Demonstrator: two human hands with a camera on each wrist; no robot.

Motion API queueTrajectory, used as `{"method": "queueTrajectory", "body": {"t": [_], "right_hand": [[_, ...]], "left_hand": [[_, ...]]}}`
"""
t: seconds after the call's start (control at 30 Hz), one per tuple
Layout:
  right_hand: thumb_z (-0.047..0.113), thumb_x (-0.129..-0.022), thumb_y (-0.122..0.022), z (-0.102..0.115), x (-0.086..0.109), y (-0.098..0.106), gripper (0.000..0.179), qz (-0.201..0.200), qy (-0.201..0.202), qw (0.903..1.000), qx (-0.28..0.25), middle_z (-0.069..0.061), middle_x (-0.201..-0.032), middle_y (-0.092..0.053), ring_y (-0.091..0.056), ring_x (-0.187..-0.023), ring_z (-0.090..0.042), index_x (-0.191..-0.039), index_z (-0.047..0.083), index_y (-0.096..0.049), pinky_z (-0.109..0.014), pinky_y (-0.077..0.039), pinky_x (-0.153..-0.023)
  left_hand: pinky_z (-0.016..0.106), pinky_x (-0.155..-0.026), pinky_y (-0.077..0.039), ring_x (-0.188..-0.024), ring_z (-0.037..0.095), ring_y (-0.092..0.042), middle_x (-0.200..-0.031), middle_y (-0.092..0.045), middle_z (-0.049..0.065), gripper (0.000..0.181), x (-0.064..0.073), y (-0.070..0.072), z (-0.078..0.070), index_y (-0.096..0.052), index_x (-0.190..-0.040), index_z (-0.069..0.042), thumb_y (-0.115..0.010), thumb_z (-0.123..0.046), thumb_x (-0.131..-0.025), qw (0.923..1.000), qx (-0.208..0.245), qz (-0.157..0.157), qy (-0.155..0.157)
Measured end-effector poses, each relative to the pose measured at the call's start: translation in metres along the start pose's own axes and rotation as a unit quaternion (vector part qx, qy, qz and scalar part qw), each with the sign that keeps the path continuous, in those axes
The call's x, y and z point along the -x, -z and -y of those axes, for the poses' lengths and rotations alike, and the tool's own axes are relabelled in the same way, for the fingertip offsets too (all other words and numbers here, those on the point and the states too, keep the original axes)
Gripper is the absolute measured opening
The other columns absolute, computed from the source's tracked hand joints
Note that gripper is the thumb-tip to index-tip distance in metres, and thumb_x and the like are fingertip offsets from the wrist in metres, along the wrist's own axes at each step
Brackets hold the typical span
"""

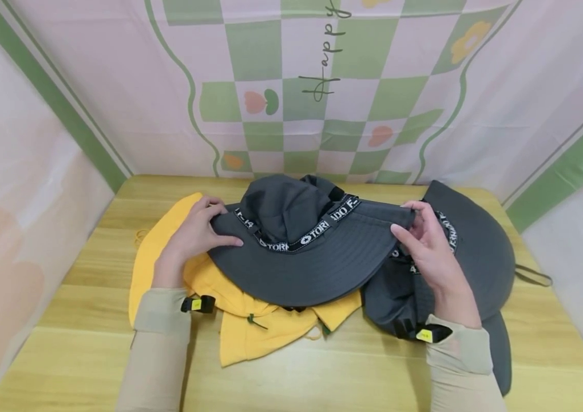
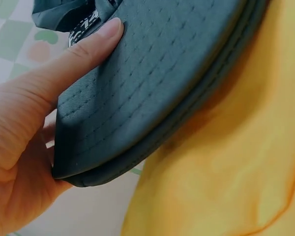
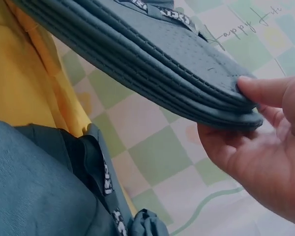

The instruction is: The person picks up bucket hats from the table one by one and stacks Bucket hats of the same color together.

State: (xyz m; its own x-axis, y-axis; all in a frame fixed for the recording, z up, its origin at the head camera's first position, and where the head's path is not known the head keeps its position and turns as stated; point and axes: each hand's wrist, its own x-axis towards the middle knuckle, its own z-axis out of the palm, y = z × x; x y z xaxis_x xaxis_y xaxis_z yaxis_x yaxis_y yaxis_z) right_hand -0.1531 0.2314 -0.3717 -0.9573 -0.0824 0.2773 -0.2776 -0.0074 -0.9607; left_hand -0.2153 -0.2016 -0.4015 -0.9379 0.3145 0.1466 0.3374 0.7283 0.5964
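Observation:
A dark grey wide-brimmed sun hat (image 1: 296, 280), with a lettered black-and-white band, is held up above the table in the head view. My left hand (image 1: 190, 234) grips the left end of its brim, thumb on top and fingers beneath. At the opposite end, my right hand (image 1: 432, 249) pinches the brim between thumb and fingers. Several brim edges (image 3: 152, 73) lie stacked in the right wrist view; whether they are separate hats or folds I cannot tell. Yellow fabric hats (image 1: 265, 337) lie under and left of the held hat, partly covered.
More dark grey hats (image 1: 482, 257) lie on the right of the wooden table (image 1: 85, 286), one with a loop cord (image 1: 535, 277) sticking out. A printed cloth backdrop (image 1: 301, 131) stands behind the table, with cloth walls on both sides.

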Motion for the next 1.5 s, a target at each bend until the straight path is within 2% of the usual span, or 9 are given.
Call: {"method": "queueTrajectory", "body": {"t": [0.2, 0.37, 0.53, 0.67, 0.83, 1.13, 1.2, 1.4, 1.5], "right_hand": [[-0.005, -0.094, -0.061, 0.002, -0.002, 0.0, 0.034, -0.065, -0.005, 0.9953, 0.072, 0.011, -0.114, -0.06, -0.059, -0.107, 0.002, -0.119, 0.017, -0.054, -0.006, -0.049, -0.085], [0.001, -0.094, -0.065, 0.003, -0.001, 0.003, 0.033, -0.095, -0.028, 0.99, 0.101, 0.014, -0.114, -0.061, -0.059, -0.108, 0.003, -0.119, 0.019, -0.054, -0.004, -0.049, -0.085], [-0.001, -0.092, -0.067, 0.002, 0.0, 0.006, 0.033, -0.09, -0.03, 0.9928, 0.073, 0.014, -0.112, -0.063, -0.061, -0.104, 0.003, -0.118, 0.017, -0.056, -0.005, -0.051, -0.082], [-0.005, -0.091, -0.066, 0.001, 0.0, 0.008, 0.035, -0.079, -0.023, 0.9944, 0.067, 0.014, -0.113, -0.064, -0.062, -0.104, 0.003, -0.119, 0.014, -0.057, -0.006, -0.051, -0.082], [-0.006, -0.09, -0.066, 0.0, -0.001, 0.012, 0.036, -0.062, -0.027, 0.9913, 0.113, 0.016, -0.112, -0.064, -0.062, -0.103, 0.005, -0.12, 0.013, -0.058, -0.005, -0.05, -0.081], [-0.002, -0.093, -0.064, -0.002, -0.001, 0.016, 0.037, -0.021, -0.052, 0.9684, 0.243, 0.024, -0.112, -0.056, -0.06, -0.098, 0.013, -0.126, 0.007, -0.05, -0.007, -0.052, -0.077], [-0.001, -0.094, -0.065, -0.003, -0.002, 0.016, 0.037, -0.018, -0.052, 0.9642, 0.259, 0.02, -0.114, -0.057, -0.057, -0.1, 0.014, -0.127, 0.003, -0.049, -0.006, -0.051, -0.078], [0.0, -0.092, -0.068, -0.005, -0.003, 0.018, 0.042, -0.021, -0.033, 0.9491, 0.313, -0.023, -0.122, -0.063, -0.05, -0.098, 0.019, -0.13, -0.006, -0.052, 0.002, -0.044, -0.08], [0.001, -0.092, -0.068, -0.006, -0.004, 0.018, 0.044, -0.015, -0.031, 0.9441, 0.328, -0.029, -0.126, -0.061, -0.055, -0.102, 0.011, -0.134, -0.005, -0.054, 0.004, -0.042, -0.081]], "left_hand": [[0.047, -0.103, -0.045, -0.113, 0.031, -0.055, -0.121, -0.06, 0.01, 0.055, 0.0, 0.005, -0.007, -0.068, -0.107, -0.009, -0.092, -0.04, -0.069, 0.9995, -0.004, -0.025, -0.019], [0.048, -0.099, -0.046, -0.109, 0.029, -0.057, -0.118, -0.061, 0.007, 0.06, -0.001, 0.005, -0.014, -0.065, -0.111, -0.013, -0.091, -0.046, -0.068, 0.9986, -0.021, -0.047, 0.011], [0.049, -0.09, -0.047, -0.101, 0.029, -0.059, -0.111, -0.061, 0.009, 0.072, -0.002, 0.004, -0.02, -0.053, -0.118, -0.015, -0.091, -0.048, -0.066, 0.9965, -0.018, -0.066, 0.047], [0.052, -0.097, -0.047, -0.113, 0.031, -0.06, -0.123, -0.064, 0.008, 0.074, 0.0, 0.005, -0.023, -0.058, -0.129, -0.019, -0.09, -0.048, -0.069, 0.9966, -0.031, -0.068, 0.033], [0.052, -0.097, -0.049, -0.113, 0.031, -0.061, -0.12, -0.067, 0.006, 0.06, 0.001, 0.007, -0.026, -0.068, -0.119, -0.019, -0.088, -0.049, -0.07, 0.9953, -0.058, -0.077, 0.011], [0.051, -0.085, -0.052, -0.103, 0.03, -0.062, -0.11, -0.067, 0.006, 0.05, 0.003, 0.006, -0.029, -0.069, -0.103, -0.016, -0.088, -0.049, -0.07, 0.9895, -0.085, -0.117, 0.001], [0.05, -0.083, -0.052, -0.102, 0.03, -0.062, -0.108, -0.065, 0.006, 0.049, 0.003, 0.005, -0.03, -0.069, -0.102, -0.015, -0.089, -0.047, -0.07, 0.9878, -0.088, -0.128, -0.003], [0.05, -0.087, -0.051, -0.102, 0.032, -0.061, -0.113, -0.062, 0.01, 0.051, 0.007, 0.008, -0.035, -0.068, -0.098, -0.01, -0.091, -0.043, -0.067, 0.9846, -0.08, -0.155, -0.009], [0.049, -0.085, -0.052, -0.1, 0.032, -0.063, -0.112, -0.064, 0.01, 0.052, 0.01, 0.012, -0.038, -0.068, -0.096, -0.01, -0.092, -0.044, -0.066, 0.983, -0.089, -0.16, -0.013]]}}
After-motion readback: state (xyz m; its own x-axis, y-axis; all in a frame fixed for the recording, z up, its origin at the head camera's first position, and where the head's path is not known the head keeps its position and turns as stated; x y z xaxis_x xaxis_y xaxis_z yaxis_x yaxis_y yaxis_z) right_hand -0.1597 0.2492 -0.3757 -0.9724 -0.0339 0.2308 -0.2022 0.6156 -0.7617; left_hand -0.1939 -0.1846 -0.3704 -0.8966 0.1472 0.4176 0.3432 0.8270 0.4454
